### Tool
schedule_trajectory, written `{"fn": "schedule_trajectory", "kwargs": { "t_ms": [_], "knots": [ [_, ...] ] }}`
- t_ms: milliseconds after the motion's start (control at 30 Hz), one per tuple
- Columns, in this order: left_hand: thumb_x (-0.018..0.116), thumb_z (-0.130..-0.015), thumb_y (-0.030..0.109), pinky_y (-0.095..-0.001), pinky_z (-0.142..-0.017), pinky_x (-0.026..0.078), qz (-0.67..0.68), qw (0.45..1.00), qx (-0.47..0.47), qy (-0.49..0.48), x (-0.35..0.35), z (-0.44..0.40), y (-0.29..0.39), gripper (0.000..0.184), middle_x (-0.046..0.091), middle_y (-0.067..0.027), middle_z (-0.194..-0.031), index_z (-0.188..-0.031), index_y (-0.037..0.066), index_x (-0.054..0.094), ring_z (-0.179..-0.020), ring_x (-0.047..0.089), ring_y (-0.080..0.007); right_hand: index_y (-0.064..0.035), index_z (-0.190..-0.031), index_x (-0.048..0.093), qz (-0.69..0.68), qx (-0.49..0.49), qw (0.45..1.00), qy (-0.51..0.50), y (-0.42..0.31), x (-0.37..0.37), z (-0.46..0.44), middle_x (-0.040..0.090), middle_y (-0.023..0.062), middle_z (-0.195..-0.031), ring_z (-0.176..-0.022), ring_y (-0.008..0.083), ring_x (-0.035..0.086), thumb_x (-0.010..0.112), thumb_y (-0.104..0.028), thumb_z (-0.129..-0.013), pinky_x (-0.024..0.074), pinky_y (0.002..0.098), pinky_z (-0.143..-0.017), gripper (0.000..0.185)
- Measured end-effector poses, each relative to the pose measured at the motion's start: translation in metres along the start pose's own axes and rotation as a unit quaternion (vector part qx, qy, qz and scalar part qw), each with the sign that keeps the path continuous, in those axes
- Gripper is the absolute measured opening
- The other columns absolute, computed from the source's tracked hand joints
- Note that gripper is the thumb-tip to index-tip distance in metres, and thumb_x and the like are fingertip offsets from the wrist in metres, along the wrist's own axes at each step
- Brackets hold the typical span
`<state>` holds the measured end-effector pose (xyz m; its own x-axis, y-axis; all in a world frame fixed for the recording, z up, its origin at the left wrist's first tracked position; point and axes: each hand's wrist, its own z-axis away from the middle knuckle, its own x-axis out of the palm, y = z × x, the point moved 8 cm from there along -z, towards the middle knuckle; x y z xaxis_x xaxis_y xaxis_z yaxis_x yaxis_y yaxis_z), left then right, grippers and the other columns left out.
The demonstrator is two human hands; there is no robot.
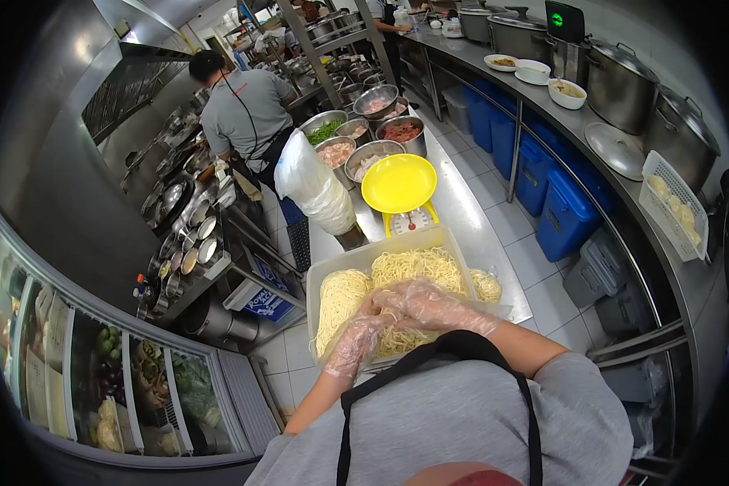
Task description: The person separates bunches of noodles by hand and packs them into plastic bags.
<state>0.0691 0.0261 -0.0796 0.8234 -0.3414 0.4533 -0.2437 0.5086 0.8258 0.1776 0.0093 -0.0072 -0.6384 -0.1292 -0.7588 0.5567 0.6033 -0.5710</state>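
Note:
A translucent plastic tub (pixel 330 266) full of pale yellow noodles (pixel 417 266) sits at the near end of the steel table. Both my hands wear clear plastic gloves and meet over the middle of the tub. My left hand (pixel 369 322) is curled in among the noodles. Beside and partly over it, my right hand (pixel 429 303) has its fingers bent round some noodles. The fingertips of both are partly hidden. Just beyond the tub stands a kitchen scale (pixel 411 220) with a yellow pan (pixel 398 183). A roll of plastic bags (pixel 320 190) stands to its left.
Steel bowls of meat (pixel 401 133) and chopped greens (pixel 324 130) crowd the table's far part. A bag of noodles (pixel 486 285) lies right of the tub. A co-worker (pixel 247 109) stands at the stove, left. Pots (pixel 620 81) line the right counter; blue bins (pixel 571 211) stand below.

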Motion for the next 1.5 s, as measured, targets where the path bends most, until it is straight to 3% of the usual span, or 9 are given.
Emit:
{"fn": "schedule_trajectory", "kwargs": {
  "t_ms": [133,433,667,733,967,1033,1133,1233,1500],
  "knots": [
    [0.064,-0.074,0.001,-0.0338,-0.111,0.025,-0.114,0.992,0.019,-0.051,0.005,0.004,-0.001,0.067,0.043,-0.0111,-0.135,-0.136,0.003,0.038,-0.13,0.037,-0.0215,-0.0137,-0.115,0.057,0.085,-0.02,0.995,0.049,0.001,0.013,-0.005,0.065,0.0154,-0.097,-0.093,0.0337,0.062,0.073,-0.029,-0.074,0.0457,0.0449,-0.084,0.046],
    [0.066,-0.076,0.0,-0.0329,-0.106,0.033,-0.12,0.992,-0.015,0.032,-0.009,-0.002,-0.01,0.066,0.044,-0.0126,-0.132,-0.135,0.004,0.037,-0.125,0.041,-0.023,-0.0147,-0.112,0.057,0.107,-0.025,0.994,-0.017,0.016,0.027,-0.013,0.064,0.0126,-0.083,-0.082,0.0342,0.063,0.075,-0.031,-0.069,0.0473,0.0449,-0.073,0.05],
    [0.069,-0.079,0.009,-0.035,-0.104,0.037,-0.192,0.979,0.06,0.017,-0.018,0.001,-0.005,0.069,0.049,-0.0155,-0.132,-0.139,0.006,0.036,-0.123,0.046,-0.0245,-0.0166,-0.126,0.053,0.113,0.098,0.989,-0.015,0.02,-0.008,0.007,0.055,0.0146,-0.12,-0.118,0.0345,0.048,0.077,-0.035,-0.069,0.0337,0.0493,-0.101,0.064],
    [0.069,-0.081,0.015,-0.0352,-0.103,0.037,-0.441,0.891,0.107,0.021,-0.024,-0.005,-0.001,0.065,0.052,-0.0172,-0.13,-0.138,0.006,0.04,-0.123,0.047,-0.0259,-0.0209,-0.132,0.05,0.128,0.146,0.981,-0.013,0.047,-0.01,0.027,0.044,0.0184,-0.138,-0.131,0.035,0.038,0.076,-0.034,-0.071,0.0279,0.0484,-0.108,0.068],
    [0.069,-0.082,0.025,-0.0372,-0.101,0.038,-0.495,0.866,0.067,0.039,-0.023,-0.019,-0.003,0.06,0.055,-0.0208,-0.125,-0.133,0.006,0.046,-0.119,0.051,-0.0298,-0.0197,-0.126,0.053,0.071,0.147,0.986,-0.038,0.073,0.011,0.022,0.042,0.0197,-0.14,-0.131,0.0364,0.037,0.074,-0.021,-0.073,0.0306,0.0476,-0.106,0.058],
    [0.069,-0.081,0.019,-0.0346,-0.098,0.04,-0.662,0.744,0.087,-0.016,-0.018,-0.02,-0.002,0.055,0.056,-0.0146,-0.123,-0.13,0.007,0.049,-0.115,0.052,-0.0262,-0.0187,-0.125,0.053,0.05,0.084,0.995,0.028,0.065,0.01,0.022,0.046,0.0188,-0.135,-0.125,0.0367,0.043,0.072,-0.012,-0.073,0.0348,0.047,-0.103,0.055],
    [0.069,-0.077,0.01,-0.0329,-0.096,0.041,-0.677,0.729,0.098,-0.018,-0.014,-0.019,-0.007,0.051,0.059,-0.0134,-0.116,-0.125,0.006,0.051,-0.11,0.053,-0.0224,-0.0197,-0.126,0.051,0.038,0.078,0.996,0.005,0.066,0.009,0.028,0.052,0.0177,-0.124,-0.116,0.0366,0.05,0.07,-0.007,-0.074,0.0385,0.0465,-0.098,0.057],
    [0.068,-0.075,0.006,-0.0319,-0.092,0.042,-0.538,0.837,0.097,-0.016,-0.023,-0.028,-0.02,0.047,0.059,-0.0105,-0.11,-0.119,0.005,0.052,-0.106,0.054,-0.0197,-0.0169,-0.125,0.054,-0.016,0.099,0.995,-0.005,0.064,0.002,0.03,0.055,0.0171,-0.115,-0.112,0.0375,0.05,0.072,-0.011,-0.071,0.0363,0.0453,-0.099,0.058],
    [0.069,-0.077,0.015,-0.036,-0.092,0.043,-0.591,0.802,0.077,0.023,-0.009,-0.005,0.002,0.053,0.06,-0.011,-0.114,-0.125,0.01,0.047,-0.109,0.055,-0.0237,-0.0144,-0.13,0.051,0.056,0.162,0.985,0.001,0.08,0.011,0.013,0.053,0.0182,-0.113,-0.11,0.0373,0.05,0.076,-0.015,-0.067,0.035,0.0462,-0.099,0.067]
  ]
}}
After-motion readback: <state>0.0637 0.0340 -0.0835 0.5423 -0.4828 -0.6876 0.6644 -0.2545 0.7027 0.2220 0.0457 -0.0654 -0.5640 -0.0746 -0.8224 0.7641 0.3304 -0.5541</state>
